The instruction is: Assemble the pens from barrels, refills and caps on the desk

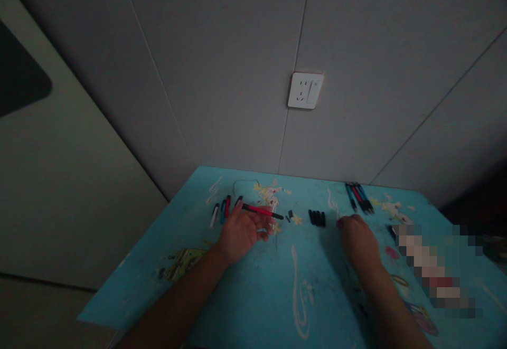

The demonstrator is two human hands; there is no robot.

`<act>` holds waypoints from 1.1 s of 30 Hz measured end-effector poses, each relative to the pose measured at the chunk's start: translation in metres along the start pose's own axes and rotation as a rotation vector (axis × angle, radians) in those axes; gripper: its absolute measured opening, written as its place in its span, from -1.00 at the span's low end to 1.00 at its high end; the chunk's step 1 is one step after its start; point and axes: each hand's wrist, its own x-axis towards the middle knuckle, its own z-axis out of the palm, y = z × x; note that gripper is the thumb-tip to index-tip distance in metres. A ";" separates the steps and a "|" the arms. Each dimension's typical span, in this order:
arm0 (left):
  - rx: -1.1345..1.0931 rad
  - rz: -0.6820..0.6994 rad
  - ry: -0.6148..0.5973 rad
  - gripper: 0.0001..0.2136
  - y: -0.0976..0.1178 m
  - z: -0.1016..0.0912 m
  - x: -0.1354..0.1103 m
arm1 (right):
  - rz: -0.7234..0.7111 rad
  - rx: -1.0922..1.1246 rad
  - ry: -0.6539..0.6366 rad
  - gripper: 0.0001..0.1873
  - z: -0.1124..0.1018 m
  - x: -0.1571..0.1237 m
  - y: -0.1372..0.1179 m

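My left hand (241, 230) lies palm up on the blue cartoon-printed table (245, 296), fingers loosely curled around a red and black pen (261, 211) that sticks out to the right. My right hand (356, 235) rests knuckles up on the table with its fingers curled under; whatever they may hold is hidden. Between the hands lie a few short black pen caps (317, 217) and a small black part (290, 214). Left of my left hand lie a white, a blue and a red pen barrel (221, 211).
A bundle of assembled red and blue pens (358, 197) lies at the table's far right. A white wall socket (304, 90) sits on the grey panelled wall behind. A pixelated patch covers the right of the table. The table's left edge drops off to the floor.
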 end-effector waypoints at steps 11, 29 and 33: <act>-0.130 -0.045 -0.084 -0.31 -0.001 0.006 -0.005 | -0.074 1.290 -0.040 -0.65 -0.024 -0.018 -0.069; -0.056 -0.072 -0.048 -0.33 -0.004 0.008 -0.005 | -0.043 1.607 -0.250 -0.68 -0.024 -0.037 -0.099; -0.070 -0.090 -0.087 -0.34 -0.006 0.006 -0.003 | -0.075 1.573 -0.214 -0.72 -0.026 -0.037 -0.098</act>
